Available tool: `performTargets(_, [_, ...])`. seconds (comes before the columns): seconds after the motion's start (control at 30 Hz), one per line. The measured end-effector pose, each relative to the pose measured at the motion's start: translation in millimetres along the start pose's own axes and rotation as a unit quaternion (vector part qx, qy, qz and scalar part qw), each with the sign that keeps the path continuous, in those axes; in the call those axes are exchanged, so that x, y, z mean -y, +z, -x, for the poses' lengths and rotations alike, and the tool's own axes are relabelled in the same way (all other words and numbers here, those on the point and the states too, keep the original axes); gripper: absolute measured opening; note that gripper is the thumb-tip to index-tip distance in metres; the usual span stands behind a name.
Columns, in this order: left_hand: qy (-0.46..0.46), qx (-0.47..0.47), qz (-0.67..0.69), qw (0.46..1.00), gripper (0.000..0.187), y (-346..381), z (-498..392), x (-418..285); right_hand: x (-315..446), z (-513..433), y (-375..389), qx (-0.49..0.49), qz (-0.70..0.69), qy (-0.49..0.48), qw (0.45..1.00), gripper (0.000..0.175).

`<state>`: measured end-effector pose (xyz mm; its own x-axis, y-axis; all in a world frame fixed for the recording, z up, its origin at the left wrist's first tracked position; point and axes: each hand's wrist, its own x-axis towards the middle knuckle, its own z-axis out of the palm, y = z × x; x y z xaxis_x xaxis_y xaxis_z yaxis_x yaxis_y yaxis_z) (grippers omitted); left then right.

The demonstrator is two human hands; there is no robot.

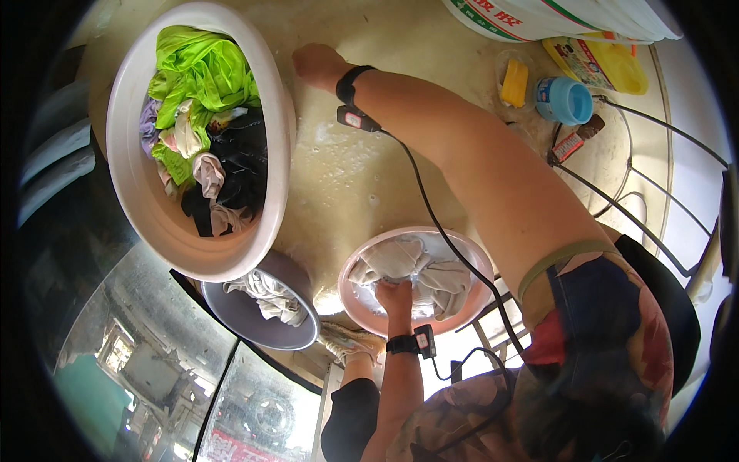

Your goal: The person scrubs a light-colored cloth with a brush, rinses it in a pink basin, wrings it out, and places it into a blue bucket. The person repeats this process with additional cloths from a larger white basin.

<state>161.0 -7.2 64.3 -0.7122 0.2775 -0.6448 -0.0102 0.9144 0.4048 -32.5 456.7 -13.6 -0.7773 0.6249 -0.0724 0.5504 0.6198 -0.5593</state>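
Observation:
My left hand (395,293) is in a pink basin (352,312) of cloudy, sudsy water, its fingers curled at the edge of a wet pale cloth (392,258); the fingertips are hidden. More wet pale cloth (447,286) lies to its right. My right arm reaches far forward, and my right hand (318,66) is curled in a fist over the wet floor, just right of a large pale basin (277,190). Nothing shows in that fist, though its underside is hidden. Bright green cloth (202,69), black cloth (242,156) and other pieces lie in the large basin.
A grey basin (231,323) with whitish cloth stands at lower left. At upper right are a white bucket (537,17), a yellow soap bar (514,84), a blue jar (563,101), a yellow packet (623,72) and a dark metal frame (612,190). Cables run from both wrist devices.

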Motion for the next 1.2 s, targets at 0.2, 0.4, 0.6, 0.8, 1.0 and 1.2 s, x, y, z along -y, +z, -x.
performTargets(0.2, [-0.017, 0.025, -0.015, 0.999, 0.021, -1, -2, 0, 17, 3, -2, 0.008, 0.032, 0.043, 0.999, 0.018])
performTargets(0.4, [-0.023, 0.016, -0.015, 0.999, 0.022, 0, -1, 3, 28, 10, -6, 0.0, 0.018, 0.076, 0.997, 0.02])
performTargets(0.6, [-0.023, 0.005, -0.031, 0.999, 0.022, 1, -1, 3, 26, 0, -6, 0.039, 0.019, 0.046, 0.998, 0.022])
performTargets(0.8, [-0.017, -0.004, -0.043, 0.999, 0.023, 3, -1, 6, 35, 82, -27, 0.214, -0.136, -0.162, 0.954, 0.013])
performTargets(1.0, [-0.016, 0.007, -0.034, 0.999, 0.022, 3, -3, 5, 72, 277, -73, 0.431, -0.249, -0.299, 0.814, 0.018])
performTargets(1.2, [0.013, -0.016, -0.001, 1.0, 0.021, 1, 0, -3, 66, 278, -77, 0.656, -0.33, -0.067, 0.676, 0.021])
